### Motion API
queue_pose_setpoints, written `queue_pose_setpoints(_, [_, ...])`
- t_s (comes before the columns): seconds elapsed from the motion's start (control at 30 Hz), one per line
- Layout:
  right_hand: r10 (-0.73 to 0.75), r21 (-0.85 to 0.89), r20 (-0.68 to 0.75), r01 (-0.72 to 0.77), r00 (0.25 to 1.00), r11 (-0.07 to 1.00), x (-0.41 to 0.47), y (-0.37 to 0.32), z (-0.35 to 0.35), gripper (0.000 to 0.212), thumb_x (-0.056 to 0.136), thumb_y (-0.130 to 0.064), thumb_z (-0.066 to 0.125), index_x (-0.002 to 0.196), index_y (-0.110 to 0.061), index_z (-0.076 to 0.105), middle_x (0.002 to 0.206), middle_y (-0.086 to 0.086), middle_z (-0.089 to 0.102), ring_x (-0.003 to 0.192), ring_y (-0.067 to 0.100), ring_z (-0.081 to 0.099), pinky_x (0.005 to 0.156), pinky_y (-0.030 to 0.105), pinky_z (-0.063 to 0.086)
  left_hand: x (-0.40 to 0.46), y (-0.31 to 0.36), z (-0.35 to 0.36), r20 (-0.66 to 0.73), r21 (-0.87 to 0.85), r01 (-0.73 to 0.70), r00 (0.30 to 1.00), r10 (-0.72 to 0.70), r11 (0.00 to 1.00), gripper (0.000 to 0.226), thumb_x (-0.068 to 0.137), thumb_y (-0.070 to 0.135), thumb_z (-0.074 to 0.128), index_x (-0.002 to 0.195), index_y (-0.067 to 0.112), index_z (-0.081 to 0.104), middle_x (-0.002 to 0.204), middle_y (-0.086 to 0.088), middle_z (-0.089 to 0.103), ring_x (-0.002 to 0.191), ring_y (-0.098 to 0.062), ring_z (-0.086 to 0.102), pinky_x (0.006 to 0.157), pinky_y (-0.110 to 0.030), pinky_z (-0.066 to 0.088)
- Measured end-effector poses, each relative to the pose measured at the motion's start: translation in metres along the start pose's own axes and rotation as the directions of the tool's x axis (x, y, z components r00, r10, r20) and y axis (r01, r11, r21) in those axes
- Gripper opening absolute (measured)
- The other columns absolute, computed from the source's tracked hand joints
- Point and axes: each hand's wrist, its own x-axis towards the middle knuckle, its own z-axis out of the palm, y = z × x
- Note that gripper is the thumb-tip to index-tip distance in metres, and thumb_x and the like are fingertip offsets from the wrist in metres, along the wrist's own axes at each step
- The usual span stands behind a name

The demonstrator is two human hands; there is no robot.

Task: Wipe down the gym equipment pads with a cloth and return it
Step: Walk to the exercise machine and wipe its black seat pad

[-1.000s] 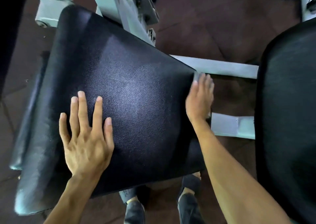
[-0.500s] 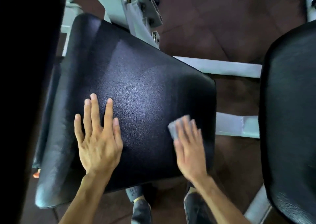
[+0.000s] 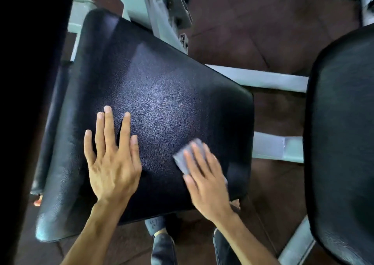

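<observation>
A wide black leather pad fills the middle of the view, tilted on a pale metal frame. My left hand lies flat on its near left part, fingers spread, holding nothing. My right hand presses a small grey cloth against the pad's near right part. Most of the cloth is hidden under my palm; only its far left corner shows. A second black pad stands at the right edge.
Pale metal frame bars run between the two pads, with a bolted bracket behind the main pad. A dark upright shape blocks the left side. Brown tiled floor lies around, and my shoes show below the pad.
My right hand swept the cloth from the pad's far right corner down toward the near edge, then slightly leftward. My left hand stayed flat on the pad.
</observation>
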Motion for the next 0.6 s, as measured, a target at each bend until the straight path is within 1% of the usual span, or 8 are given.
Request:
queue_pose_setpoints(0.07, [0.204, 0.044, -0.018, -0.203, 0.979, 0.978, -0.033, 0.037, 0.005, 0.052, 0.103, -0.036, 0.023, 0.154, -0.023, 0.015, 0.163, 0.001, 0.010, 0.151, 0.027, 0.012, 0.114, 0.052, 0.027, 0.000, 0.000, 0.001, 0.007, 0.002, 0.000, 1.000, 0.000, 1.000, 0.051, 0.105, 0.038, 0.020, 0.154, 0.024, 0.025, 0.166, -0.007, 0.009, 0.153, -0.021, 0.011, 0.124, -0.045, 0.008])
queue_pose_setpoints(0.13, [0.402, 0.092, -0.062, -0.396, 0.913, 0.913, -0.023, 0.060, 0.004, 0.052, 0.104, -0.032, 0.023, 0.153, -0.018, 0.018, 0.162, 0.006, 0.015, 0.150, 0.027, 0.014, 0.116, 0.052, 0.025, 0.000, 0.000, 0.001, 0.009, 0.003, -0.002, 1.000, 0.002, 1.000, 0.052, 0.105, 0.038, 0.021, 0.154, 0.023, 0.024, 0.166, -0.008, 0.009, 0.153, -0.022, 0.011, 0.123, -0.045, 0.008])
queue_pose_setpoints(0.23, [0.674, 0.206, -0.159, -0.644, 0.721, 0.737, 0.042, 0.076, -0.005, 0.055, 0.103, -0.036, 0.024, 0.152, -0.014, 0.022, 0.162, 0.009, 0.018, 0.150, 0.029, 0.016, 0.120, 0.048, 0.020, 0.000, 0.000, 0.001, -0.003, 0.012, -0.006, 1.000, 0.006, 1.000, 0.051, 0.105, 0.037, 0.023, 0.154, 0.023, 0.026, 0.166, -0.008, 0.010, 0.153, -0.022, 0.012, 0.123, -0.046, 0.010])
queue_pose_setpoints(0.3, [0.764, 0.240, -0.157, -0.726, 0.626, 0.645, 0.094, 0.084, -0.013, 0.058, 0.101, -0.040, 0.020, 0.152, -0.014, 0.023, 0.161, 0.010, 0.019, 0.149, 0.032, 0.016, 0.121, 0.045, 0.017, 0.000, -0.001, 0.002, -0.005, 0.011, -0.011, 1.000, 0.011, 1.000, 0.051, 0.105, 0.037, 0.023, 0.154, 0.022, 0.026, 0.166, -0.009, 0.010, 0.153, -0.023, 0.012, 0.124, -0.046, 0.009])
queue_pose_setpoints(0.33, [0.758, 0.216, -0.161, -0.727, 0.632, 0.652, 0.120, 0.083, -0.017, 0.059, 0.100, -0.041, 0.018, 0.152, -0.013, 0.025, 0.161, 0.011, 0.021, 0.148, 0.033, 0.017, 0.121, 0.044, 0.017, -0.001, -0.001, 0.002, -0.003, 0.017, -0.013, 1.000, 0.013, 1.000, 0.051, 0.105, 0.038, 0.023, 0.154, 0.022, 0.026, 0.166, -0.009, 0.009, 0.153, -0.023, 0.011, 0.124, -0.046, 0.009])
queue_pose_setpoints(0.37, [0.714, 0.178, -0.168, -0.692, 0.679, 0.700, 0.145, 0.075, -0.020, 0.061, 0.099, -0.041, 0.014, 0.151, -0.012, 0.027, 0.159, 0.012, 0.025, 0.148, 0.033, 0.020, 0.121, 0.044, 0.018, -0.001, -0.001, 0.003, 0.000, 0.025, -0.014, 1.000, 0.014, 1.000, 0.051, 0.105, 0.038, 0.023, 0.154, 0.022, 0.025, 0.166, -0.009, 0.009, 0.153, -0.023, 0.011, 0.124, -0.046, 0.008])
queue_pose_setpoints(0.47, [0.438, 0.070, -0.169, -0.432, 0.883, 0.899, 0.206, 0.016, -0.025, 0.064, 0.096, -0.041, 0.010, 0.152, -0.014, 0.024, 0.160, 0.009, 0.023, 0.148, 0.031, 0.018, 0.120, 0.045, 0.023, 0.000, -0.001, 0.003, 0.008, 0.029, -0.022, 1.000, 0.022, 0.999, 0.052, 0.105, 0.038, 0.022, 0.154, 0.022, 0.024, 0.166, -0.009, 0.009, 0.153, -0.023, 0.010, 0.124, -0.046, 0.008])
queue_pose_setpoints(0.6, [0.090, 0.043, -0.101, -0.086, 0.991, 0.995, 0.202, -0.049, -0.025, 0.056, 0.101, -0.037, 0.020, 0.154, -0.021, 0.014, 0.164, 0.002, 0.011, 0.151, 0.026, 0.008, 0.118, 0.044, 0.024, 0.002, -0.002, 0.002, -0.021, -0.052, -0.006, 1.000, 0.005, 0.999, 0.054, 0.104, 0.038, 0.020, 0.155, 0.020, 0.022, 0.165, -0.006, 0.015, 0.153, -0.021, 0.013, 0.124, -0.046, 0.011])
